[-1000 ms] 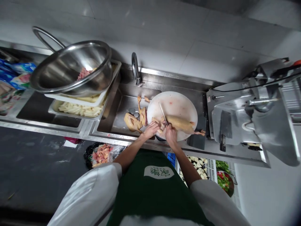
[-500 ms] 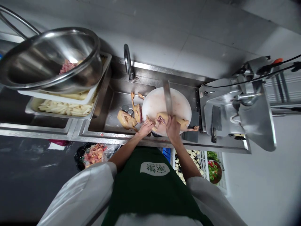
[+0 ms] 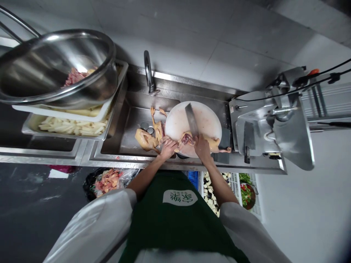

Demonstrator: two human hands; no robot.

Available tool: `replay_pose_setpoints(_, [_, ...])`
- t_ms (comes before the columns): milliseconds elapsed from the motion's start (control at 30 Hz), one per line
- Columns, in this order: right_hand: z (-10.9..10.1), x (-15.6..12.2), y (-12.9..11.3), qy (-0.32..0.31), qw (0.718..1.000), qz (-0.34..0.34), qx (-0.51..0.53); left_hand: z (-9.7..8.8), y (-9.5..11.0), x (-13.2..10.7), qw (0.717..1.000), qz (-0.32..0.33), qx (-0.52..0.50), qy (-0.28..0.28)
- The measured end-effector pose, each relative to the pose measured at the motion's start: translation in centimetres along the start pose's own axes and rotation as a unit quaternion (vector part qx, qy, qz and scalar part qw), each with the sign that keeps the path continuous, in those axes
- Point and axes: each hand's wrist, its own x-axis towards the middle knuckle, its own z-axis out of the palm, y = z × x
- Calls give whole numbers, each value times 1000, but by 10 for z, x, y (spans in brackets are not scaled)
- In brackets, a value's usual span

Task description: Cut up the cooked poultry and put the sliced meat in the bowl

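Observation:
A plucked chicken (image 3: 212,143) lies on a round white cutting board (image 3: 205,117) that rests over the sink (image 3: 131,124). My right hand (image 3: 202,147) grips a cleaver (image 3: 191,119) whose blade is raised over the board, above the bird's cut end. Beside it, my left hand (image 3: 168,148) is closed on a piece of chicken (image 3: 178,144) at the board's left edge. Two more chicken pieces (image 3: 148,138) lie in the sink basin.
A large steel bowl (image 3: 55,69) with meat sits on stacked trays of pale vegetable strips (image 3: 71,126) at the left. A faucet (image 3: 148,71) stands behind the sink. At the right is a meat slicer (image 3: 276,120). Baskets of cut vegetables (image 3: 233,184) stand below the counter.
The cleaver went from low on the chicken to raised over the board, and now sits slightly lower. My left hand stays on the piece at the board's edge. The view shifted.

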Motion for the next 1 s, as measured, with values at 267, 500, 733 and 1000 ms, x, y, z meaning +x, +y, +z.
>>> replay_pose_setpoints(267, [32, -24, -9, -37, 999, 25, 15, -9, 4, 1, 999, -27, 9, -21])
replay_pose_setpoints(500, [49, -45, 13, -131, 991, -1, -36, -23, 3, -7, 996, -80, 9, -29])
replay_pose_setpoints(733, [49, 16, -22, -69, 998, -8, -3, -25, 14, -19, 997, -15, -63, -43])
replay_pose_setpoints(1000, [53, -4, 4, -68, 997, 4, 28, -62, -11, 28, 958, -154, -102, 221])
